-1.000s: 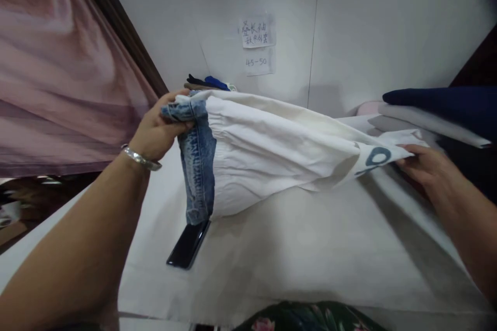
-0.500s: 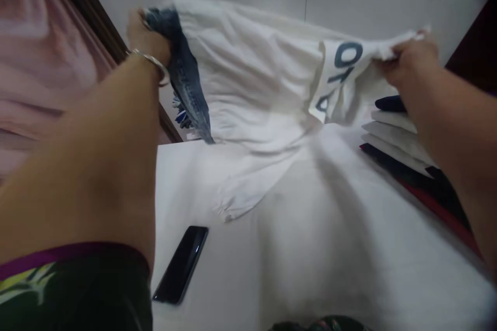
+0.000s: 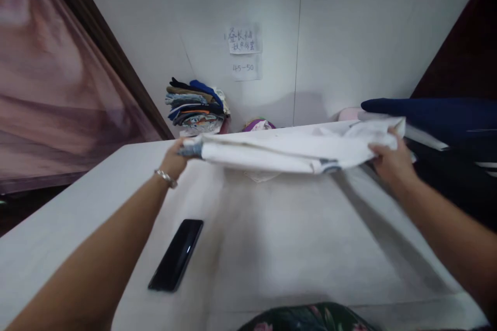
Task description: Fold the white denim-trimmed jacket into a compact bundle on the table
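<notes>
A white long-sleeved top [image 3: 267, 158] is stretched sideways in the air, just above the far part of the white table [image 3: 295, 248]. My left hand [image 3: 173, 162], with a bracelet at the wrist, is closed on its denim-blue end. The other end is pinched by my right hand [image 3: 395, 159], thumb on top. Part of a dark printed letter shows on the fabric near the right. The top hangs in a flat, slightly blurred band, and its far side is hidden. A black phone [image 3: 176, 255] lies on the table, nearer to me than my left hand.
Folded clothes are piled in a stack [image 3: 198, 106] beyond the table's far edge. Dark clothes [image 3: 458, 139] are heaped at the right, beside my right forearm. Paper notes [image 3: 244, 51] hang on the wall. A pink curtain [image 3: 58, 88] drapes at the left.
Both hands have come down with the top, from high against the wall to near the table. The hanging fabric has flattened into a narrow band. My view takes in more wall.
</notes>
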Demonstrator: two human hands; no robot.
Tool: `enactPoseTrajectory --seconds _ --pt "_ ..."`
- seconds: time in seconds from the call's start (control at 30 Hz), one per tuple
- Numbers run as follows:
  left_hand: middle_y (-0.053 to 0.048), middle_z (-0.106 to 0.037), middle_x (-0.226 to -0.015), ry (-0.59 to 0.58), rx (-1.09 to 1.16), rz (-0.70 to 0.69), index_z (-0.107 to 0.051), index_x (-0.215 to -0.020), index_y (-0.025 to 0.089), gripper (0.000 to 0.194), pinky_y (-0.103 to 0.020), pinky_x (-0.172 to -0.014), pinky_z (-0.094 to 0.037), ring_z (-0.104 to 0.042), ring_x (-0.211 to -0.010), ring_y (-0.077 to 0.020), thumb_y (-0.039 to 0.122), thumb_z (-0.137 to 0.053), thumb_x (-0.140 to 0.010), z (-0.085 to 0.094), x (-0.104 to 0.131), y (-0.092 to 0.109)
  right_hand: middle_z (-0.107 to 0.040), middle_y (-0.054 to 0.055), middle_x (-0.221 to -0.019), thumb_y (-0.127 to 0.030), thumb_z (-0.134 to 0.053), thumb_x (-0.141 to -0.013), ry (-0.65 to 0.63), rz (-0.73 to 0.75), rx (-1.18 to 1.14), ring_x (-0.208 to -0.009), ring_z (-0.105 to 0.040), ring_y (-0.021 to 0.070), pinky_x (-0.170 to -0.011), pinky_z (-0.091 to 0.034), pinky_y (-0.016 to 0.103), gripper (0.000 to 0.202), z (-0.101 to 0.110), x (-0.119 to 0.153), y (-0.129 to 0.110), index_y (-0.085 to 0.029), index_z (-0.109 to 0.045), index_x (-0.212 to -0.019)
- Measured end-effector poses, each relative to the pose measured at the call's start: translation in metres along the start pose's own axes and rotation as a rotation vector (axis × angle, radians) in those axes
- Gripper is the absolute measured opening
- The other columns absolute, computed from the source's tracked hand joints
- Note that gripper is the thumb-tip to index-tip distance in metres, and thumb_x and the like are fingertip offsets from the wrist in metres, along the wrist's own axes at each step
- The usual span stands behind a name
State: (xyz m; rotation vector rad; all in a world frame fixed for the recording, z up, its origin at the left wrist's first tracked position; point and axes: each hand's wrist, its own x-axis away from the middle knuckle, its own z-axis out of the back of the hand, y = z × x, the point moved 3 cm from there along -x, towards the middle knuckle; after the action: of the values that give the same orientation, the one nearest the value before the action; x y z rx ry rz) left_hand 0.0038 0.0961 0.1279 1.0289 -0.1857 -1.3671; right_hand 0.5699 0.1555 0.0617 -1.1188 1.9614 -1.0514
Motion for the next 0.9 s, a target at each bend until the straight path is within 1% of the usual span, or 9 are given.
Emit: enactPoseTrajectory --seconds 0.1,0.17,0.23,0.33,0.5,0.6,0.77,0.83,0.9 --pt "0.001 -0.065 -0.072 -0.309 0.017 0.138 -0.06 -0.092 0.014 0.037 -0.029 -0.073 -0.048 -0.058 -0.071 -0.0149 0.033 -0.067 -0.06 -0.034 0.068 -0.049 -0.065 -0.001 -0.11 -0.003 -0.072 -0.05 0.11 -0.181 0.136 -0.081 -0.066 0.0181 -0.054 -0.056 0.021 0.071 0.056 0.061 0.051 -0.039 -0.059 -0.11" --pt "-0.005 -0.069 -0.088 -0.333 0.096 0.141 -0.06 -0.087 0.016 0.036 -0.032 -0.082 -0.048 -0.062 -0.085 -0.0195 0.04 -0.067 -0.06 -0.039 0.096 -0.061 -0.066 -0.003 -0.111 -0.008 -0.072 -0.052 0.129 -0.204 0.201 -0.085 -0.067 0.0218 -0.057 -0.059 0.026 0.063 0.078 0.085 0.062 -0.041 -0.06 -0.104" --pt "-0.008 -0.068 -0.105 -0.283 0.137 0.123 -0.06 -0.086 0.018 0.036 -0.035 -0.091 -0.045 -0.06 -0.101 -0.0228 0.045 -0.065 -0.063 -0.033 0.111 -0.063 -0.065 -0.003 -0.112 -0.009 -0.072 -0.054 0.125 -0.18 0.225 -0.089 -0.067 0.0227 -0.062 -0.06 0.029 0.061 0.09 0.099 0.06 -0.041 -0.059 -0.106" --pt "-0.01 -0.064 -0.115 -0.249 0.101 0.099 -0.06 -0.087 0.018 0.034 -0.038 -0.1 -0.041 -0.056 -0.112 -0.0243 0.045 -0.061 -0.067 -0.02 0.126 -0.063 -0.065 -0.005 -0.111 -0.009 -0.071 -0.057 0.114 -0.164 0.22 -0.089 -0.067 0.0179 -0.063 -0.06 0.025 0.07 0.1 0.115 0.051 -0.043 -0.054 -0.116" --pt "-0.009 -0.063 -0.116 -0.424 -0.103 0.005 -0.065 -0.083 0.019 0.024 -0.039 -0.103 -0.038 -0.053 -0.114 -0.0251 0.032 -0.053 -0.066 -0.023 0.156 -0.078 -0.066 -0.006 -0.099 -0.008 -0.074 -0.054 0.124 -0.297 0.193 -0.073 -0.065 0.0121 -0.053 -0.058 0.017 0.074 0.12 0.146 0.054 -0.042 -0.054 -0.117" --pt "-0.009 -0.06 -0.12 -0.446 -0.212 -0.093 -0.067 -0.088 0.018 0.028 -0.038 -0.102 -0.038 -0.053 -0.115 -0.0243 0.026 -0.049 -0.068 -0.026 0.165 -0.083 -0.065 -0.006 -0.096 -0.006 -0.073 -0.054 0.147 -0.339 0.167 -0.071 -0.065 0.011 -0.054 -0.058 0.016 0.078 0.126 0.156 0.054 -0.044 -0.051 -0.119" --pt "-0.008 -0.06 -0.121 -0.5 -0.285 -0.141 -0.068 -0.094 0.018 0.037 -0.036 -0.104 -0.038 -0.05 -0.12 -0.0238 0.02 -0.046 -0.065 -0.027 0.17 -0.083 -0.064 -0.004 -0.097 -0.007 -0.073 -0.054 0.094 -0.402 0.225 -0.069 -0.066 0.0128 -0.06 -0.062 0.023 0.085 0.132 0.158 0.048 -0.042 -0.046 -0.126" --pt "-0.006 -0.06 -0.125 -0.551 -0.299 -0.118 -0.069 -0.098 0.019 0.044 -0.037 -0.107 -0.036 -0.046 -0.125 -0.0237 0.017 -0.044 -0.062 -0.024 0.172 -0.082 -0.064 -0.002 -0.096 -0.01 -0.074 -0.056 0.055 -0.447 0.332 -0.069 -0.066 0.015 -0.062 -0.062 0.029 0.085 0.144 0.158 0.045 -0.041 -0.044 -0.128" --pt "-0.004 -0.059 -0.128 -0.615 -0.312 -0.076 -0.069 -0.101 0.02 0.051 -0.037 -0.11 -0.033 -0.043 -0.129 -0.0229 0.015 -0.042 -0.058 -0.018 0.172 -0.077 -0.064 0.002 -0.099 -0.016 -0.074 -0.058 0.037 -0.405 0.499 -0.075 -0.067 0.0193 -0.064 -0.062 0.034 0.078 0.159 0.156 0.038 -0.037 -0.047 -0.128"
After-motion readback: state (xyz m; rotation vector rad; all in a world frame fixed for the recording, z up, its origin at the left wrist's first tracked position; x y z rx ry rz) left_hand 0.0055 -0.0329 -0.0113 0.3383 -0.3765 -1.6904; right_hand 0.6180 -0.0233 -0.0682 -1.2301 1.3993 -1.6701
